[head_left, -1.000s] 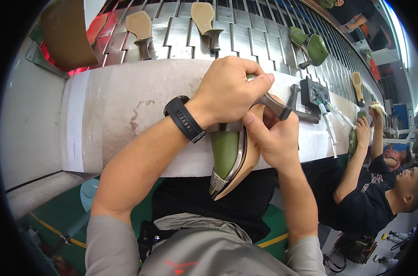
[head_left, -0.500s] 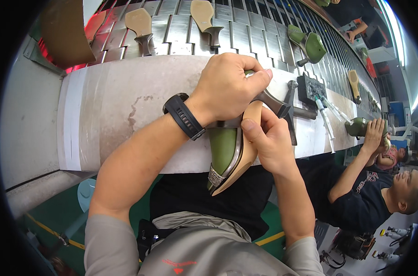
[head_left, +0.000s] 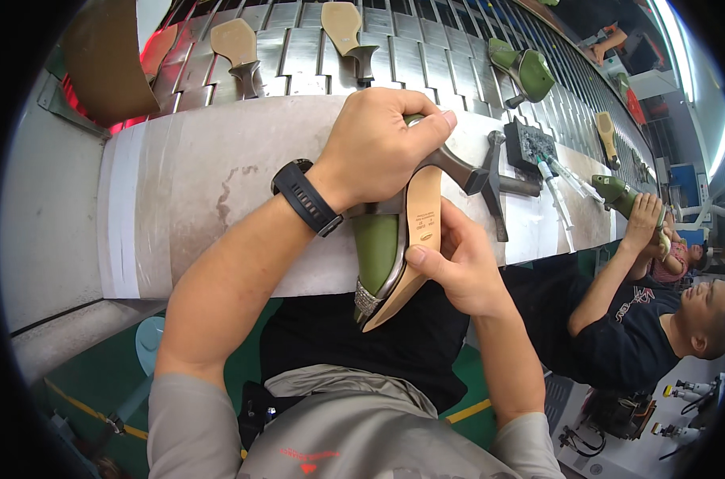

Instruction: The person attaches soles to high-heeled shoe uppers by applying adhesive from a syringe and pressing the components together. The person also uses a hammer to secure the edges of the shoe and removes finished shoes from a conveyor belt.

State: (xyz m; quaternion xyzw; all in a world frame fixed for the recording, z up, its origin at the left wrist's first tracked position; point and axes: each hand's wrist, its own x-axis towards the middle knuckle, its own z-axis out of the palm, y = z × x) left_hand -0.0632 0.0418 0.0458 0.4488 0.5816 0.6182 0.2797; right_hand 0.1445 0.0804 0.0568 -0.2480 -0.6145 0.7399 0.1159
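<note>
Against the near edge of the pale surface (head_left: 187, 199), left hand (head_left: 378, 148) clamps the green high-heeled shoe (head_left: 394, 247) at its heel end, right hand (head_left: 458, 267) fingers pinched on its tan sole; judged light, stiff, best gripped mid-waist; hammer (head_left: 494, 188) beside it crowds the heel.

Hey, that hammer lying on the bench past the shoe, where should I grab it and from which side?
Probably by the free end of the hammer handle, the part nearest the bench edge, reaching in with the right hand from your own side. The head end points away, and the green high-heeled shoe crowds its left.
</note>
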